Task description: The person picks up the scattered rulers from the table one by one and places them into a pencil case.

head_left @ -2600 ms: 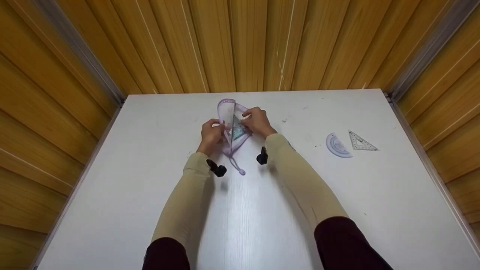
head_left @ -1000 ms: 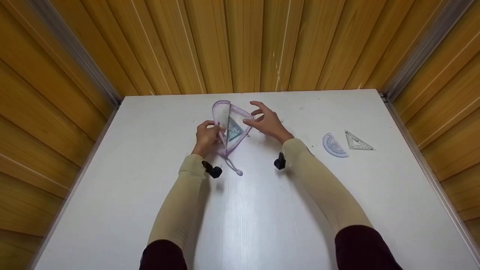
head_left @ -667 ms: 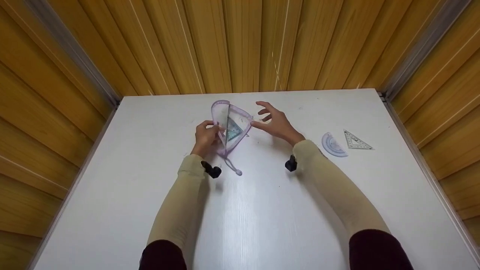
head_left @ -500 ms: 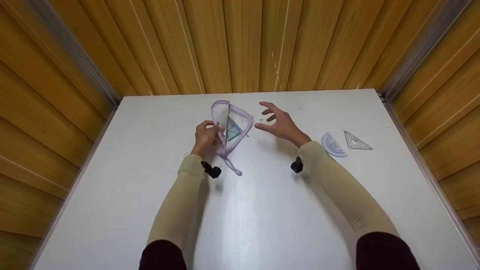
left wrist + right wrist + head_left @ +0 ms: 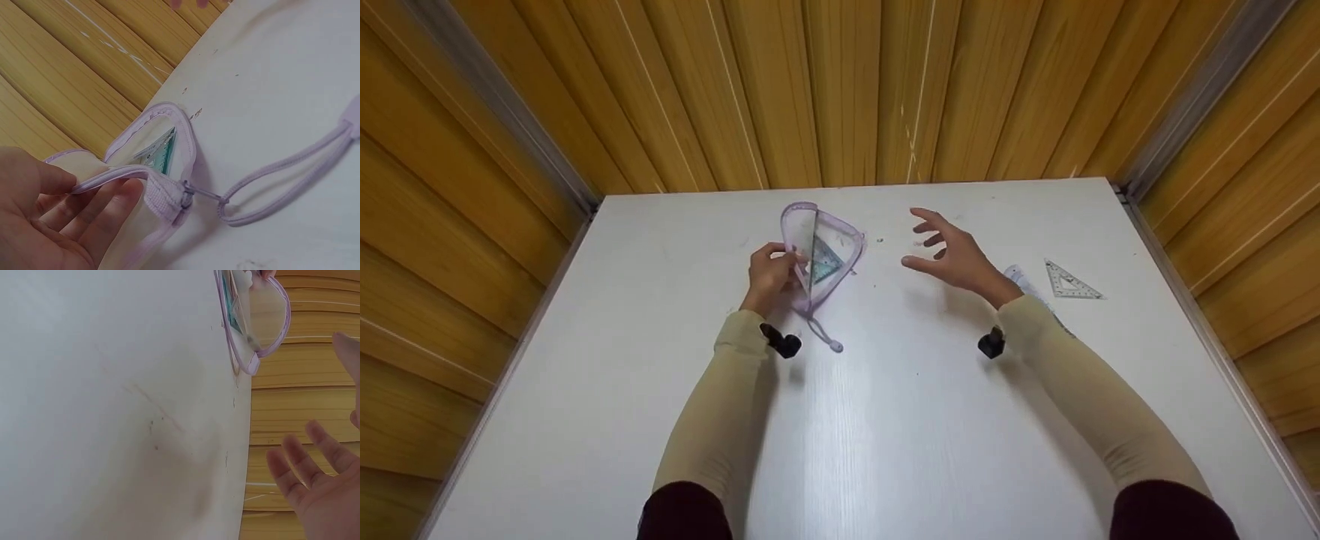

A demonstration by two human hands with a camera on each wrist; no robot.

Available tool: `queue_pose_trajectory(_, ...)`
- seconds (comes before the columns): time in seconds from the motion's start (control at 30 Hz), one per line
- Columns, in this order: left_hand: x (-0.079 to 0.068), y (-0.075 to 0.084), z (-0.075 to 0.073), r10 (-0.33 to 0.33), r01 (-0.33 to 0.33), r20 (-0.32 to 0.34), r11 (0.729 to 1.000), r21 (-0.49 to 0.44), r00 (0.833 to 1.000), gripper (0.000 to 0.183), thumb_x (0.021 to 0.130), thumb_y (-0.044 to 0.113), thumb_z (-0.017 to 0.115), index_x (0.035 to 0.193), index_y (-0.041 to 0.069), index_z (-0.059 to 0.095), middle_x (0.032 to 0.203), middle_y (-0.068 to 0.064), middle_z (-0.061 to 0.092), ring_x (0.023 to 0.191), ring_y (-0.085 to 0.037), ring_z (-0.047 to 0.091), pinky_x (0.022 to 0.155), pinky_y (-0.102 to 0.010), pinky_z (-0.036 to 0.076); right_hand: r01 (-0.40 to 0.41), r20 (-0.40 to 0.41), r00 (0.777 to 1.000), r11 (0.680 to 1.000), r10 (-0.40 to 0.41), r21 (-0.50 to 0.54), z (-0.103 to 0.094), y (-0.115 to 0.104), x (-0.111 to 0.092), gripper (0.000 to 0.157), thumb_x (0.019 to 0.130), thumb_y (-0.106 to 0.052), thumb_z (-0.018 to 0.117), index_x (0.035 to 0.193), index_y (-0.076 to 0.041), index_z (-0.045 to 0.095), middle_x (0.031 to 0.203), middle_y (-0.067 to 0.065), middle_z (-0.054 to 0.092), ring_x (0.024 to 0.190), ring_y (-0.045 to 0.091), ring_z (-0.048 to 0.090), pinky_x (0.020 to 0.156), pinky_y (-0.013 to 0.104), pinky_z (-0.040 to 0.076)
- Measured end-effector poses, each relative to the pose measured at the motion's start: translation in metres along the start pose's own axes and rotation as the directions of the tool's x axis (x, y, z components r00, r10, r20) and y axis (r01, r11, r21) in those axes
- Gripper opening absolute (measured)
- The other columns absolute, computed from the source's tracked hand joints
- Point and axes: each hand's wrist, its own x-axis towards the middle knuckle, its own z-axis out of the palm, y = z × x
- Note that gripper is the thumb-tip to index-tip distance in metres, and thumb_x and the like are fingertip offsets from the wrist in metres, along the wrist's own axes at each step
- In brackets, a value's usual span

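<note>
A clear zip pouch with lilac edging [image 5: 851,262] stands open near the table's far middle. My left hand [image 5: 771,276] pinches its left edge between thumb and fingers, as the left wrist view shows closely. Inside lies a teal set square [image 5: 164,154] with a clear ruler-like piece beside it. A lilac cord loop [image 5: 281,169] hangs from the zip end. My right hand [image 5: 956,255] hovers to the right of the pouch, fingers spread and holding nothing. Behind its wrist, a clear protractor [image 5: 1020,279] is partly hidden by the forearm. Farther right lies a clear set square [image 5: 1065,283].
The white table [image 5: 855,420] is backed and flanked by yellow wood-look panels [image 5: 840,90]. Small dark specks lie on the tabletop between the pouch and my right hand. A black wrist camera [image 5: 991,343] sits under each wrist.
My right hand has let go of the pouch and moved right, its fingers spreading. Its forearm now covers part of the protractor. The left hand keeps its pinch on the pouch.
</note>
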Motion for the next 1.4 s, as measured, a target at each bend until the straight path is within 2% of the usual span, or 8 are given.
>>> queue_pose_trajectory(0.37, 0.000, 0.000, 0.001, 0.015, -0.015, -0.008, 1.000, -0.001, 1.000, 0.031, 0.096, 0.010, 0.065, 0.125, 0.000, 0.065, 0.088, -0.008, 0.072, 0.066, -0.016, 0.060, 0.063, -0.032, 0.052, -0.023, -0.030, 0.999, 1.000, 0.023, -0.019, -0.021, 0.017, -0.028, 0.085, 0.086, -0.047, 0.082, 0.157, -0.039, 0.035, 0.143, 0.009, 0.057, 0.124, 0.038, 0.059, 0.096, 0.052, 0.052)
queue_pose_trajectory(0.6, 0.000, -0.003, 0.000, 0.015, -0.014, 0.022, 0.998, -0.054, 1.000, 0.033, 0.097, 0.009, 0.059, 0.128, -0.003, 0.062, 0.096, -0.012, 0.075, 0.068, -0.016, 0.063, 0.064, -0.032, 0.053, -0.041, -0.045, 0.998, 0.999, 0.040, -0.019, -0.033, 0.026, -0.047, 0.087, 0.086, -0.042, 0.083, 0.158, -0.036, 0.035, 0.145, 0.013, 0.055, 0.123, 0.039, 0.059, 0.096, 0.055, 0.050)
queue_pose_trajectory(0.7, 0.001, -0.003, 0.000, 0.024, -0.023, 0.023, 0.999, -0.049, 0.999, 0.032, 0.097, 0.009, 0.059, 0.127, -0.003, 0.062, 0.097, -0.013, 0.076, 0.067, -0.016, 0.064, 0.063, -0.032, 0.053, -0.078, -0.048, 0.996, 0.996, 0.077, -0.030, -0.038, 0.029, -0.054, 0.089, 0.086, -0.043, 0.083, 0.159, -0.037, 0.033, 0.146, 0.016, 0.053, 0.125, 0.039, 0.057, 0.098, 0.056, 0.049)
queue_pose_trajectory(0.93, 0.002, -0.003, -0.001, 0.034, -0.034, 0.018, 0.999, -0.026, 0.999, 0.031, 0.096, 0.009, 0.061, 0.125, -0.003, 0.063, 0.086, -0.009, 0.074, 0.065, -0.016, 0.061, 0.061, -0.031, 0.051, -0.141, -0.067, 0.988, 0.989, 0.138, -0.048, -0.053, 0.037, -0.072, 0.092, 0.086, -0.042, 0.083, 0.160, -0.036, 0.030, 0.148, 0.017, 0.052, 0.127, 0.040, 0.056, 0.101, 0.057, 0.047)
queue_pose_trajectory(1.2, 0.003, -0.002, -0.001, 0.027, -0.027, 0.026, 1.000, -0.015, 0.999, 0.031, 0.096, 0.010, 0.062, 0.125, -0.002, 0.064, 0.088, -0.009, 0.073, 0.068, -0.016, 0.062, 0.063, -0.032, 0.051, -0.226, -0.085, 0.971, 0.973, 0.222, -0.052, -0.072, 0.048, -0.095, 0.093, 0.086, -0.037, 0.084, 0.160, -0.037, 0.028, 0.150, 0.018, 0.049, 0.130, 0.040, 0.053, 0.104, 0.059, 0.044)
queue_pose_trajectory(1.4, 0.002, -0.004, 0.001, 0.032, -0.031, 0.030, 0.999, -0.031, 0.999, 0.030, 0.096, 0.009, 0.060, 0.124, -0.002, 0.064, 0.089, -0.009, 0.072, 0.071, -0.017, 0.061, 0.064, -0.032, 0.051, -0.261, -0.090, 0.963, 0.963, 0.255, -0.070, -0.081, 0.056, -0.108, 0.096, 0.085, -0.046, 0.083, 0.161, -0.035, 0.026, 0.152, 0.020, 0.047, 0.131, 0.042, 0.051, 0.106, 0.059, 0.043)
